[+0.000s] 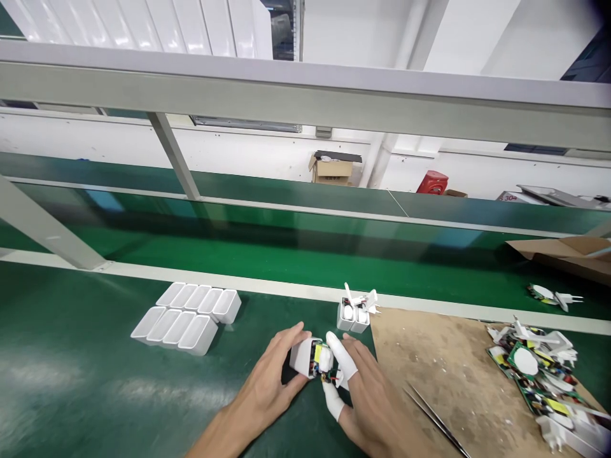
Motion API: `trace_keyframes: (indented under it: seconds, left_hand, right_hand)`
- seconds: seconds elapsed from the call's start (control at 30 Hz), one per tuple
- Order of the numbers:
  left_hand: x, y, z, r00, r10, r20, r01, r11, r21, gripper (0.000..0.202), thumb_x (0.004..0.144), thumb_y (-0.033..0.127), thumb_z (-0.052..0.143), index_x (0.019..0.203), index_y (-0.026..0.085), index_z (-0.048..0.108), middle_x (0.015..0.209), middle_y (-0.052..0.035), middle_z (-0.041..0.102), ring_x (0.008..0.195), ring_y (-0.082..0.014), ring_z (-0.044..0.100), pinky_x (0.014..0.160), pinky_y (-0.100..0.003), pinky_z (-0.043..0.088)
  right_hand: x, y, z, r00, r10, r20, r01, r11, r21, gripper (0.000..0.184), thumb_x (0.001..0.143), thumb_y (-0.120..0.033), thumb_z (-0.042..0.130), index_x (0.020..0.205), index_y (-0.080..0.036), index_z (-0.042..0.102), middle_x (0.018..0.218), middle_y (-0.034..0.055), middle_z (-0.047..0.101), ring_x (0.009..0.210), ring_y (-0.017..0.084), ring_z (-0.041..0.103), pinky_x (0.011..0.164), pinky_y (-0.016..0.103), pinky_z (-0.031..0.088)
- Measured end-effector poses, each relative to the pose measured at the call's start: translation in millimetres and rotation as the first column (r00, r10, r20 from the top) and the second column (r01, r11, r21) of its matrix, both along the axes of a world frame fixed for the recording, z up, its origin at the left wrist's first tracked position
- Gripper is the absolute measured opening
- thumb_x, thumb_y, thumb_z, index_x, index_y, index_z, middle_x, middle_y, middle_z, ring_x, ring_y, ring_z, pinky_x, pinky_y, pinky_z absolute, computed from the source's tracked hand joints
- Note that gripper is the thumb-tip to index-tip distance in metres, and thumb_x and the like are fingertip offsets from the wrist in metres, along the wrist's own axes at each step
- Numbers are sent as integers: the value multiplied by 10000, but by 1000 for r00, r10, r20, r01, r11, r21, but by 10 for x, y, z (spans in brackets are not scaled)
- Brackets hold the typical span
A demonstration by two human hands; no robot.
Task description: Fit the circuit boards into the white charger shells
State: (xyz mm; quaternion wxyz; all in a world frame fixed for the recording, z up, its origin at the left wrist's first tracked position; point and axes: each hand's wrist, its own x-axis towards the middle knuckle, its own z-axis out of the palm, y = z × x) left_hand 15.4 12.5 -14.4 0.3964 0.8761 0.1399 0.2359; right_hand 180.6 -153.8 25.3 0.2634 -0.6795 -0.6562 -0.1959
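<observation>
I have the left hand (pixel 274 369) curled around a white case (pixel 300 356), thumb and fingers spread only to its width. The right hand (pixel 370 388), two digits in white covers (pixel 341 353), pinches a board (pixel 325 357) at the case's mouth, over the green bench (pixel 86 381). The board sits partly inside; how deep, I can't tell, and fingers hide its far end. A dark patch shows under the left palm; I can't make out whether it is shadow.

I read a broad stretch of bench left of that hand. On the right I am tighter: the mat (pixel 410 356) begins at the right hand, and tweezers (pixel 436 420), one pair, lie on it, cut off by the lower border. Ahead, a pale rail (pixel 238 283) bounds the bench.

Just short of the rail I count two loaded cases (pixel 353 315) side by side, plugs sticking up. Farther left stand nine white cups (pixel 186 318), five behind four. A heap (pixel 534 375) of boards and plugs covers the mat's right side, too tangled to count. Beyond the rail, one loose board (pixel 548 296) lies near a carton (pixel 573 254), cropped at the right.
</observation>
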Motion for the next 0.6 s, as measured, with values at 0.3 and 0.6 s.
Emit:
trace_keyframes:
  seconds: [0.3,0.6]
  left_hand:
    - [-12,20,-44,1000,-6,-26,7,1000,30,798,994,156,610,1622,389,177,1454,-102,607,1350,-299,570,1152,-571,487]
    - [-4,-7,-18,1000,12,19,-12,1000,16,788,973,164,633,1604,405,228,1421,-72,619,1317,-270,609,1149,-504,516]
  right_hand:
    - [-7,-10,22,999,33,20,-32,999,-20,722,947,-87,469,1624,-11,233,1272,233,704,1194,376,693,923,478,673]
    - [-12,-13,33,998,46,30,-46,999,10,749,943,-66,467,1645,-43,208,1284,206,707,1221,364,689,945,480,666]
